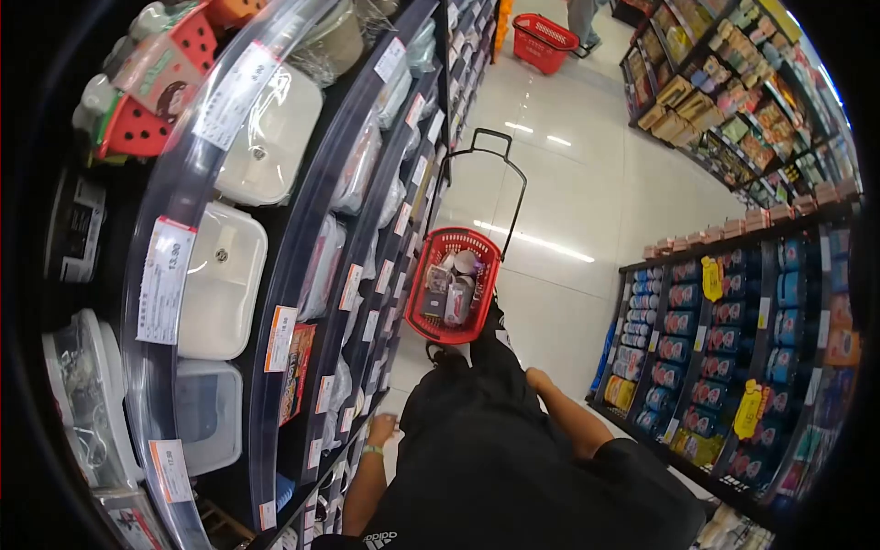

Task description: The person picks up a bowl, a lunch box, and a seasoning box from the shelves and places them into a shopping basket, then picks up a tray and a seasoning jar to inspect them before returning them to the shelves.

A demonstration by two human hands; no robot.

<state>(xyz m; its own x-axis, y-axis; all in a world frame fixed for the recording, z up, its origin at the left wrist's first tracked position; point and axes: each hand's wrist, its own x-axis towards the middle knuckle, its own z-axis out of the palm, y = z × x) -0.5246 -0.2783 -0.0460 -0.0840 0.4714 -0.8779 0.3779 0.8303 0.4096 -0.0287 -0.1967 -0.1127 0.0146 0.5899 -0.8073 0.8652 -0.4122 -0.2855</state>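
Observation:
My left hand hangs low beside the left shelf, a band round its wrist; its fingers are loosely apart and nothing shows in it. My right hand hangs at my other side, its fingers mostly hidden. In front of my feet a red wheeled basket stands on the floor, with several packed items inside. Its black pull handle extends away from me, and neither hand touches it.
Left shelves hold white lidded boxes, wrapped goods and price tags. At right, a shelf unit carries blue and red packages. Ahead, a person's legs stand near another red basket. Pale shiny floor tiles line the aisle.

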